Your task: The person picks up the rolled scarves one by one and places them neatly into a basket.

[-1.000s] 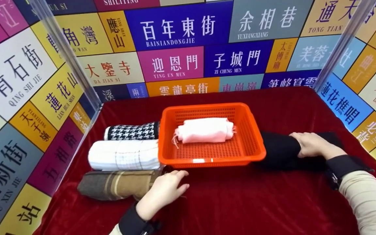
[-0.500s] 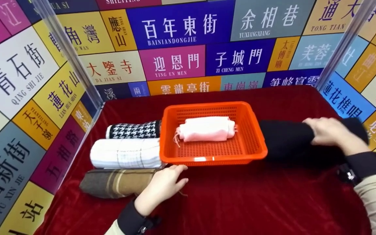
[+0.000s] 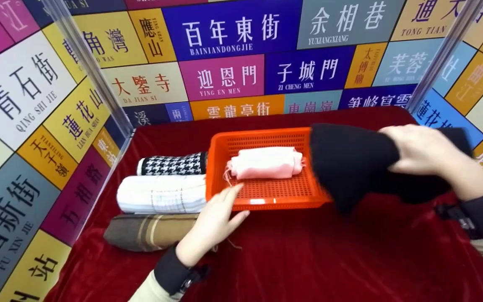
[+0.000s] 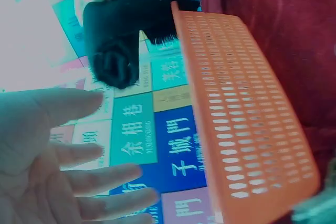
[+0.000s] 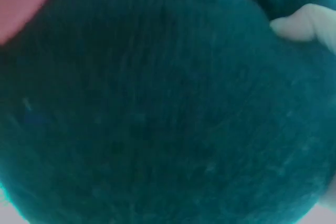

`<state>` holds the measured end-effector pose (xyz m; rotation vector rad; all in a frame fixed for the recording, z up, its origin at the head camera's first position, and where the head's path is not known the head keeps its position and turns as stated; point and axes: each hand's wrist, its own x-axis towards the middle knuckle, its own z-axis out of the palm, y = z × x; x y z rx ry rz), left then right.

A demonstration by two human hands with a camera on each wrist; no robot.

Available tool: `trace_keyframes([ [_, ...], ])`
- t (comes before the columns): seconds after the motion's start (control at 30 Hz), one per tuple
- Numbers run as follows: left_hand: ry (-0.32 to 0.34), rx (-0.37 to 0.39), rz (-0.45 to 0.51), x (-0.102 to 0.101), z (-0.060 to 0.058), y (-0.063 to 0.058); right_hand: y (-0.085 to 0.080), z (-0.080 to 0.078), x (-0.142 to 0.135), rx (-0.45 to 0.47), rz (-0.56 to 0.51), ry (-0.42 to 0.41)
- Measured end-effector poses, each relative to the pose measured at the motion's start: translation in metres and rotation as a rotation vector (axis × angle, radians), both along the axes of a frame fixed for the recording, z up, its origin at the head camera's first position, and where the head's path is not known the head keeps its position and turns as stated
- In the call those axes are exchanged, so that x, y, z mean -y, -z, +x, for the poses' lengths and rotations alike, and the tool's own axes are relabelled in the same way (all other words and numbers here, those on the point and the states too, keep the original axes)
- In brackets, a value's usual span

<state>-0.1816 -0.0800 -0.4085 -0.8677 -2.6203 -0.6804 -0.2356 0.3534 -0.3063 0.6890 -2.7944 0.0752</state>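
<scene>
My right hand [image 3: 419, 147] grips a rolled black scarf [image 3: 352, 159], raised beside and partly over the right end of the orange basket [image 3: 283, 205]. In the left wrist view the scarf [image 4: 118, 30] shows its coiled end and a fringe. Dark fabric [image 5: 157, 108] fills most of the right wrist view, with a thumb [image 5: 302, 23] pressed against it. A rolled pale pink fringed scarf [image 3: 266, 162] lies inside the basket. My left hand [image 3: 214, 222], fingers extended, is at the basket's front left corner; whether it touches the rim I cannot tell.
Left of the basket lie a houndstooth roll [image 3: 172, 165], a white checked roll [image 3: 162, 194] and a brown plaid roll [image 3: 153, 232], stacked front to back. Dark red cloth [image 3: 308, 256] covers the table. Sign-printed panels [image 3: 224, 75] enclose the back and sides.
My right hand has lifted the black scarf off the table, up to the basket's right rim. My left hand has moved slightly up and toward the basket.
</scene>
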Motion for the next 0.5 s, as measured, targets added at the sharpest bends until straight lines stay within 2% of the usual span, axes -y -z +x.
trace_keyframes([
  [0.17, 0.06, -0.166, 0.123, -0.016, -0.003, -0.015, 0.0, 0.02, 0.051, -0.037, -0.056, -0.129],
  [0.27, 0.084, -0.24, 0.127, -0.027, -0.004, -0.022, 0.008, 0.027, 0.078, -0.045, -0.059, -0.19],
  [0.37, 0.122, -0.274, 0.071, -0.033, -0.005, -0.029, 0.017, 0.033, 0.102, -0.036, -0.043, -0.236],
  [0.43, 0.153, -0.267, 0.027, -0.031, -0.005, -0.036, 0.024, 0.035, 0.115, -0.028, -0.035, -0.25],
  [0.5, 0.181, -0.245, 0.029, -0.024, -0.003, -0.044, 0.03, 0.037, 0.125, -0.017, -0.036, -0.25],
])
